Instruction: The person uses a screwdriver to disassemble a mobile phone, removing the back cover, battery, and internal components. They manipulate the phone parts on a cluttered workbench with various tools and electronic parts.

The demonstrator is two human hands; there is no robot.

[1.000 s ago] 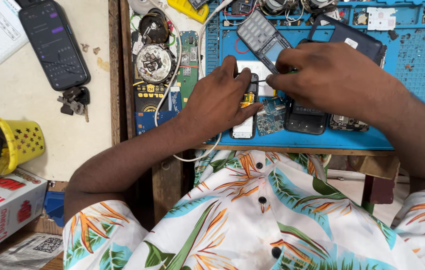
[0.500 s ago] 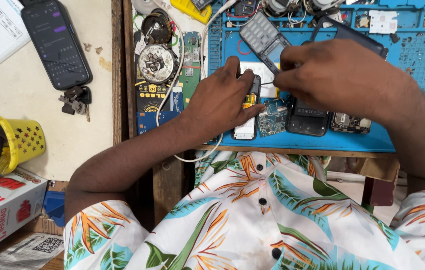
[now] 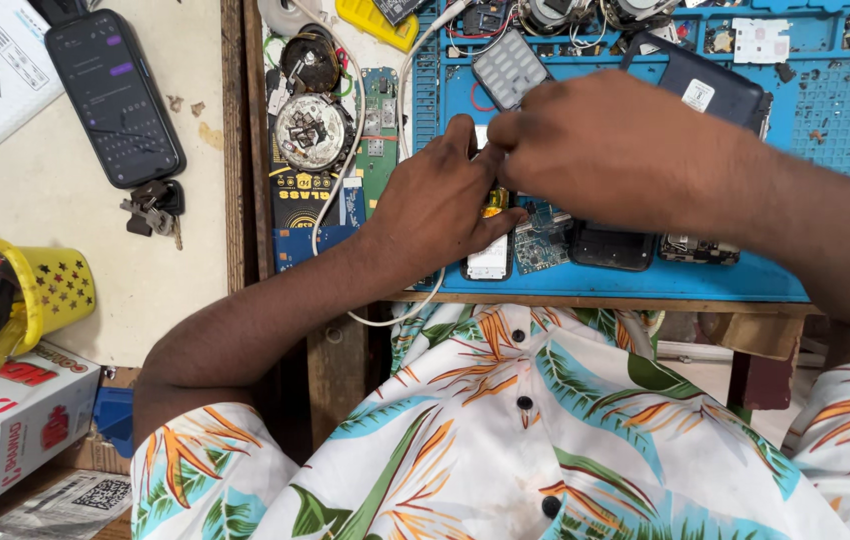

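Working over blue mat (image 3: 645, 285), both hands bunched close together near its middle. Left hand (image 3: 445, 205) knuckles up, fingers curled down onto small phone part (image 3: 491, 255), a pale strip with a yellow bit showing just under the fingertips; thumb raised and touching tip of right hand. Grip looks closed around the part, though palm side hidden. Right hand (image 3: 625, 150) lying across from the right, fingers pinched together at the left thumb; whatever sits between those fingertips too hidden to tell. Green circuit board (image 3: 541, 243) just right of left fingertips, touching the pale strip's edge. Dark phone shell (image 3: 610, 247) beneath right palm, partly covered. Grey keypad (image 3: 510, 68) just beyond both hands, tilted. Dark phone back (image 3: 710, 85) beyond right knuckles. White cable (image 3: 340, 190) looping past left wrist. Round metal speaker part (image 3: 313, 130) left of left hand, beyond the wrist. Well off to the left: black smartphone (image 3: 115, 95) screen up, keys (image 3: 155, 210) just below it, yellow cup (image 3: 50, 295) with tools nearer the left elbow.
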